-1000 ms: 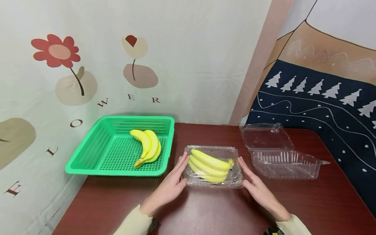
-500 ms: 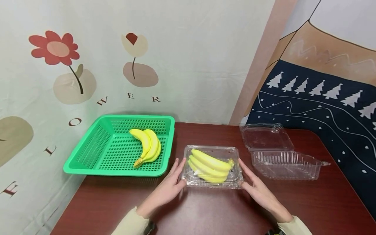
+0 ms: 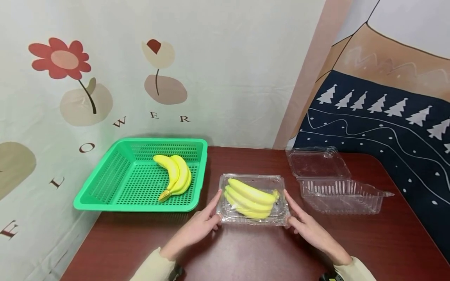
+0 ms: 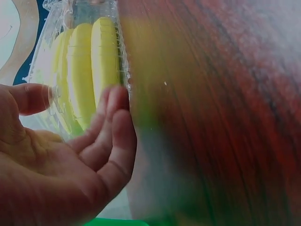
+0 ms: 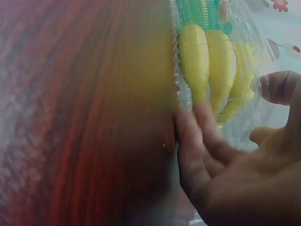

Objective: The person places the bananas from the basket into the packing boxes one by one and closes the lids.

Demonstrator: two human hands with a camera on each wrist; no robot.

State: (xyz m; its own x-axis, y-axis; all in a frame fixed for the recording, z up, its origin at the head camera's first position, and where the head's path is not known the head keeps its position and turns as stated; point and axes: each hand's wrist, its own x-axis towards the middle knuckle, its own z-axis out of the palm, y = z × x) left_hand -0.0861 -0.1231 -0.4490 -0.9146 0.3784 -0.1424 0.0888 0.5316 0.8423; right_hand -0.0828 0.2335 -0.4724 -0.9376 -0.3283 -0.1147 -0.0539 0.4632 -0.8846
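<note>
A closed clear plastic clamshell container (image 3: 253, 218) stands on the table with a bunch of bananas (image 3: 251, 197) inside. My left hand (image 3: 197, 230) holds its left side; in the left wrist view the thumb touches the lid and the bent fingers (image 4: 120, 136) reach the bottom edge. On the opposite side my right hand (image 3: 311, 228) grips it likewise, the thumb (image 5: 277, 87) against the lid rim and the fingers low along the wall. Some fingertips are blurred or hidden by the container.
A green plastic basket (image 3: 116, 177) at the left holds another banana bunch (image 3: 177, 175). To the right, a second clear clamshell container (image 3: 342, 201) stands with its lid (image 3: 318, 164) folded back. A patterned cloth wall (image 3: 228, 78) rises behind the dark red table (image 3: 253, 253).
Both hands have slid slightly toward the front of the container, and their fingers have bent lower around its sides. The container has barely moved; the head view has shifted a little.
</note>
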